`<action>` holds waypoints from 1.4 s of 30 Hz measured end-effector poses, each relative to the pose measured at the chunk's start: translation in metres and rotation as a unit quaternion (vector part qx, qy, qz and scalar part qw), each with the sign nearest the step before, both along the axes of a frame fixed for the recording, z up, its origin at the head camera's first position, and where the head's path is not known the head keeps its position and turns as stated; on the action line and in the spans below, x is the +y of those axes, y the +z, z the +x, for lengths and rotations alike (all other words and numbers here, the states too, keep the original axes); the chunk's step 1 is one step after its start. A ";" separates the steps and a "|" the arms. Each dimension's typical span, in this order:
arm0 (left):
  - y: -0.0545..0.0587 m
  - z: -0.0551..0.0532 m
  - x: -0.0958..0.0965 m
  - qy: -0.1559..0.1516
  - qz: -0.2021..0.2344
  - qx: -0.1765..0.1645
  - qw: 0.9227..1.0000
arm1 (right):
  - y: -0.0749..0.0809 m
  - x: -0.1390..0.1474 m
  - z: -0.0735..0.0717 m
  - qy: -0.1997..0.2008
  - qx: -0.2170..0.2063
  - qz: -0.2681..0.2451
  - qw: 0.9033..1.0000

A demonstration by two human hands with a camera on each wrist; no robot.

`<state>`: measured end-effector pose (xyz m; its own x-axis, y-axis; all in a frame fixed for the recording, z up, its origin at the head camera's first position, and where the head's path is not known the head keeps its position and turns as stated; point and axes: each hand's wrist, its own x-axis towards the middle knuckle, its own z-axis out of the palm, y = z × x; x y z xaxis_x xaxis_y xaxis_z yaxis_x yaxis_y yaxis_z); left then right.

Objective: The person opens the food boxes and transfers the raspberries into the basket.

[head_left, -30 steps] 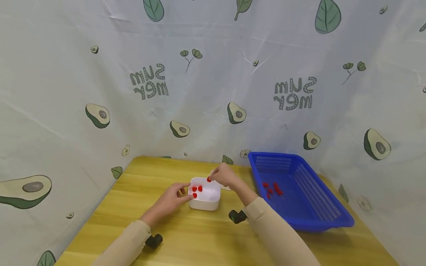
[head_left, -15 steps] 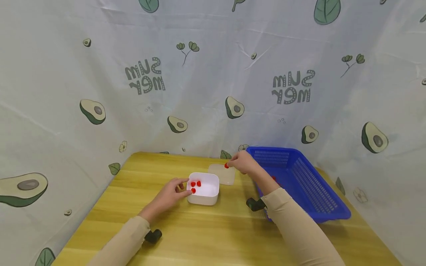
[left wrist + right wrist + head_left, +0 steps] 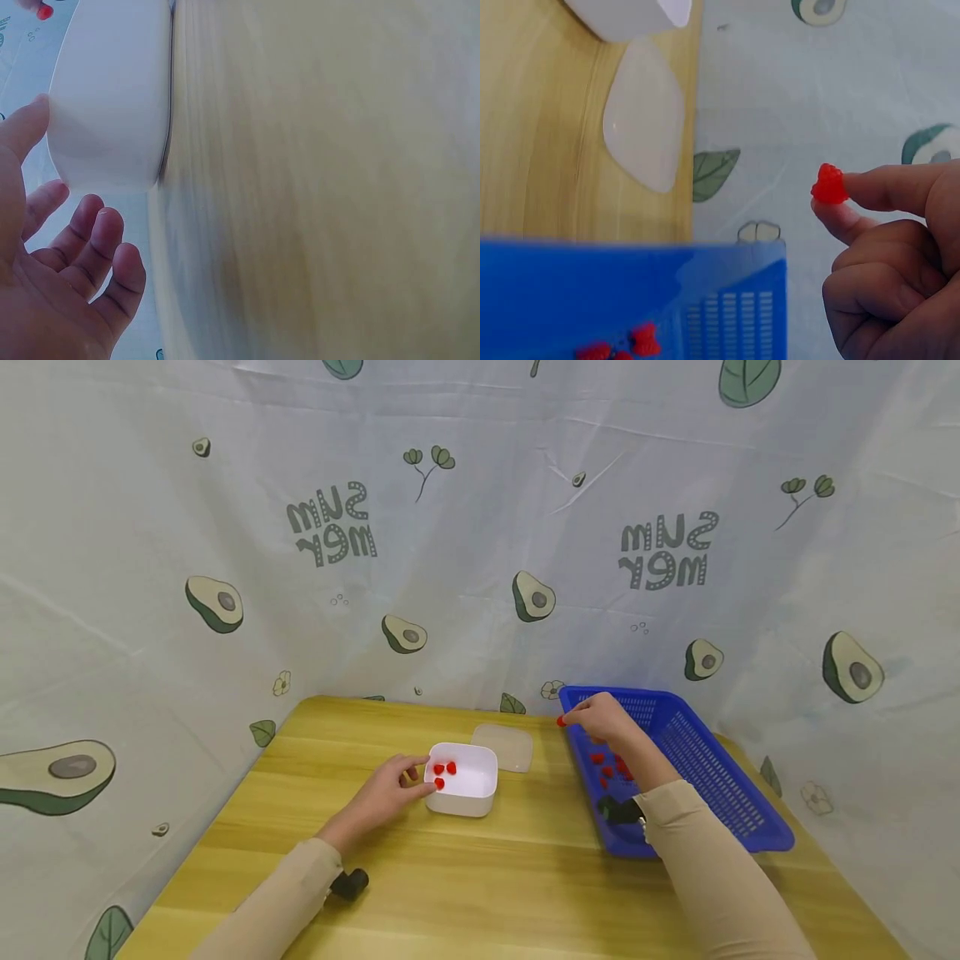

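Note:
My right hand [image 3: 606,718] pinches a small red bumpy piece [image 3: 829,185], raspberry-like, between thumb and forefinger; its other fingers are curled in. It is over the left rim of a blue basket [image 3: 690,827], where several more red pieces [image 3: 606,770] lie. My left hand [image 3: 381,793] rests thumb and forefinger against the left side of a white box [image 3: 461,806]. In the left wrist view, the remaining fingers of that hand [image 3: 64,292] are loosely bent, clear of the box [image 3: 112,97]. Three red pieces [image 3: 439,769] sit in the box's left part.
A pale translucent lid [image 3: 510,745] lies flat behind and right of the box. Everything stands on a yellow wood-grain table [image 3: 450,893]. A printed curtain [image 3: 450,543] hangs behind the table and at its sides. Dark camera mounts [image 3: 350,884] stick out from both wrists.
My right hand has moved from above the white box, past the lid, rightward to the basket's edge, still pinching the red piece. My left hand has stayed at the box.

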<state>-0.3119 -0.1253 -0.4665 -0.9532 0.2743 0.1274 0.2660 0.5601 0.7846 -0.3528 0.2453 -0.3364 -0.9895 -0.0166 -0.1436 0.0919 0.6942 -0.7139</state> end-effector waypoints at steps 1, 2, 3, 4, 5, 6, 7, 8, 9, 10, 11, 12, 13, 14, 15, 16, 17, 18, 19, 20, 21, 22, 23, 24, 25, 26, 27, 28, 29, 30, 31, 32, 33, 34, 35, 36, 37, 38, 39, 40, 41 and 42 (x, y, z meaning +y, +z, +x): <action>0.000 0.000 0.000 0.000 -0.001 0.001 1.000 | 0.000 0.005 0.000 -0.003 -0.002 -0.001 1.000; 0.001 0.000 0.000 -0.001 -0.002 0.002 1.000 | 0.000 0.009 -0.001 -0.007 -0.004 -0.003 1.000; 0.001 0.000 0.000 -0.001 -0.003 0.003 1.000 | 0.001 0.013 -0.001 -0.008 -0.004 -0.006 1.000; 0.002 0.000 0.000 -0.002 -0.003 0.003 1.000 | 0.001 0.018 -0.001 -0.014 -0.004 -0.010 1.000; 0.002 0.000 0.000 -0.001 -0.003 0.004 1.000 | 0.001 0.022 -0.001 -0.014 -0.003 -0.013 1.000; 0.003 0.000 0.000 0.000 -0.003 0.004 1.000 | 0.002 0.025 -0.001 -0.021 -0.002 -0.015 1.000; 0.004 0.000 0.000 0.001 -0.003 0.002 1.000 | 0.002 0.029 -0.001 -0.022 0.000 -0.015 1.000; 0.004 -0.001 0.000 0.002 -0.004 0.003 1.000 | 0.001 0.032 -0.002 -0.025 0.003 -0.017 1.000; 0.004 -0.001 -0.001 0.003 -0.004 0.003 1.000 | 0.001 0.035 -0.002 -0.026 0.006 -0.015 1.000; 0.004 -0.001 -0.001 0.004 -0.004 0.003 1.000 | 0.001 0.038 -0.003 -0.029 0.008 -0.013 0.999; 0.005 -0.001 -0.001 0.004 -0.004 0.003 1.000 | 0.000 0.041 -0.003 -0.030 0.010 -0.008 0.999; 0.005 0.000 -0.001 0.004 -0.004 0.003 1.000 | -0.001 0.044 -0.004 -0.033 0.011 -0.004 0.999; 0.005 0.000 -0.001 0.004 -0.003 0.003 1.000 | -0.002 0.047 -0.004 -0.034 0.011 0.001 0.999; 0.005 0.000 -0.002 0.004 -0.002 0.003 1.000 | -0.003 0.049 -0.004 -0.036 0.010 0.006 0.999; 0.005 0.000 -0.002 0.005 -0.001 0.003 1.000 | -0.004 0.051 -0.004 -0.038 0.009 0.011 0.999; 0.005 0.000 -0.002 0.005 -0.001 0.003 1.000 | -0.005 0.054 -0.005 -0.040 0.008 0.011 0.999; 0.005 0.000 -0.002 0.006 -0.001 0.004 1.000 | -0.006 0.056 -0.004 -0.041 0.006 0.015 0.999; 0.005 0.000 -0.002 0.006 0.000 0.004 1.000 | -0.007 0.058 -0.004 -0.044 0.003 0.015 0.999; 0.005 0.000 -0.002 0.006 -0.001 0.005 1.000 | -0.008 0.060 -0.004 -0.046 0.002 0.018 0.999; 0.005 0.000 -0.002 0.006 -0.002 0.007 1.000 | -0.010 0.062 -0.003 -0.049 0.000 0.019 0.999; 0.005 0.001 -0.002 0.004 -0.002 0.007 1.000 | -0.012 0.065 -0.003 -0.052 -0.002 0.021 0.998; 0.005 0.001 -0.002 0.002 -0.001 0.006 1.000 | -0.014 0.068 -0.002 -0.055 -0.004 0.023 0.998; 0.005 0.001 -0.001 -0.001 0.000 0.006 1.000 | -0.016 0.070 -0.001 -0.057 -0.006 0.027 0.998; 0.005 0.002 -0.001 -0.003 0.001 0.005 1.000 | -0.018 0.073 0.000 -0.059 -0.010 0.028 0.998; 0.005 0.003 0.000 -0.004 0.001 0.003 1.000 | -0.020 0.075 0.000 -0.060 -0.013 0.032 0.998; 0.005 0.004 0.000 -0.004 0.001 0.001 1.000 | -0.023 0.078 0.000 -0.061 -0.016 0.035 0.997; 0.005 0.004 0.001 -0.003 0.001 -0.002 1.000 | -0.024 0.080 0.000 -0.060 -0.020 0.039 0.997; 0.005 0.005 0.001 -0.002 0.001 -0.003 1.000 | -0.026 0.083 0.000 -0.059 -0.024 0.040 0.997; 0.005 0.005 0.002 -0.002 0.000 -0.003 1.000 | -0.028 0.085 0.000 -0.056 -0.026 0.042 0.997; 0.005 0.006 0.002 0.000 -0.001 -0.004 1.000 | -0.031 0.087 -0.001 -0.056 -0.029 0.044 0.997; 0.006 0.007 0.002 0.000 -0.002 -0.003 1.000 | -0.033 0.089 -0.002 -0.052 -0.032 0.048 0.997; 0.006 0.007 0.002 0.000 -0.002 -0.002 1.000 | -0.036 0.091 -0.002 -0.053 -0.035 0.052 0.997; 0.006 0.007 0.002 -0.001 -0.002 0.000 1.000 | -0.039 0.093 -0.002 -0.051 -0.039 0.057 0.996; 0.006 0.007 0.002 -0.003 -0.002 0.000 1.000 | -0.041 0.095 -0.002 -0.051 -0.042 0.062 0.996; 0.006 0.008 0.002 -0.004 -0.001 0.000 1.000 | -0.043 0.096 -0.002 -0.051 -0.046 0.065 0.996; 0.006 0.008 0.002 -0.004 -0.001 0.001 1.000 | -0.045 0.098 -0.002 -0.054 -0.049 0.069 0.995; 0.005 0.008 0.002 -0.006 -0.001 0.002 1.000 | -0.047 0.099 -0.001 -0.055 -0.053 0.070 0.995; 0.005 0.008 0.002 -0.005 -0.001 0.000 1.000 | -0.048 0.100 -0.001 -0.057 -0.056 0.070 0.994; 0.004 0.007 0.002 -0.005 0.000 -0.001 1.000 | -0.048 0.101 0.000 -0.056 -0.057 0.069 0.994; 0.004 0.007 0.002 -0.005 0.001 -0.002 1.000 | -0.048 0.102 0.000 -0.059 -0.058 0.066 0.994; 0.003 0.006 0.002 -0.004 0.002 -0.001 1.000 | -0.048 0.102 0.000 -0.059 -0.058 0.064 0.995; 0.003 0.005 0.002 -0.003 0.003 -0.001 1.000 | -0.048 0.103 0.000 -0.060 -0.058 0.064 0.994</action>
<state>-0.3068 -0.1232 -0.4636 -0.9516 0.2797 0.1276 0.2685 0.5539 0.7881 -0.3525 0.3482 -0.3845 -0.9600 0.1270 -0.2496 0.2563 0.7575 -0.6004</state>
